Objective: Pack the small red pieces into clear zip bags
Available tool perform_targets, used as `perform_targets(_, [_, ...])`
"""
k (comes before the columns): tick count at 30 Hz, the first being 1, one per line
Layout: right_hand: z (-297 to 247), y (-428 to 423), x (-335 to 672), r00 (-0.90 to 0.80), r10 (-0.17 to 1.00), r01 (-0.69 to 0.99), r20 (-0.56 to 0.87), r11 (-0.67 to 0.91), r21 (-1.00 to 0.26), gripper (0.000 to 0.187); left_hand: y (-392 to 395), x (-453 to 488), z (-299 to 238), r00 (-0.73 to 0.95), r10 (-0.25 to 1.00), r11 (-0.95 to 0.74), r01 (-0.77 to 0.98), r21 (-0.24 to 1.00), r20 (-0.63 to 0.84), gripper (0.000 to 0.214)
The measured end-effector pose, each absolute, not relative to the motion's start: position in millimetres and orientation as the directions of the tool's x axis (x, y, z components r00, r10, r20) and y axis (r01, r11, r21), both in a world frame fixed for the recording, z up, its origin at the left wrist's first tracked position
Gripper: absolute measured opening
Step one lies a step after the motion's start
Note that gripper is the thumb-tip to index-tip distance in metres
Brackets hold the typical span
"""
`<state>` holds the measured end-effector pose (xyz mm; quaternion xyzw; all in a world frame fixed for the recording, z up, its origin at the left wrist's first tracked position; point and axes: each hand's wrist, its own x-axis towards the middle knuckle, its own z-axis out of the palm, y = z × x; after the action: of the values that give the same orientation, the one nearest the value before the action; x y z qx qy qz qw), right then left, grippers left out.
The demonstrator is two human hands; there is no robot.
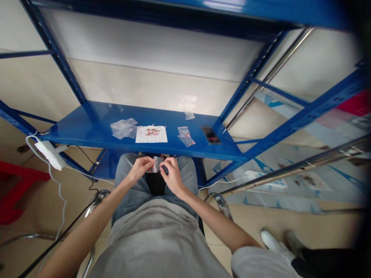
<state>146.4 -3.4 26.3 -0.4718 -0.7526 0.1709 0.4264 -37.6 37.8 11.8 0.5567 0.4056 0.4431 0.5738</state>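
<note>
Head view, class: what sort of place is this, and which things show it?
Probably a small workshop or packing room: a blue shelf bears clear bags and a white sheet with small pieces on it.

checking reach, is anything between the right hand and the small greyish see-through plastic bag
Nothing visible does: the right hand is right at the small greyish see-through plastic bag, opposite the left hand; whether it touches is too small to tell.
</note>
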Motion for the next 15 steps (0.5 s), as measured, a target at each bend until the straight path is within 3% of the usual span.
perform_targets(15, [20,-1,148,-0.213,0.911,0.453,0.353,0.412,-0.79,0.018,34,-22,-1,0.304,0.952,-0.023,0.023,0.999,0.015,0.037])
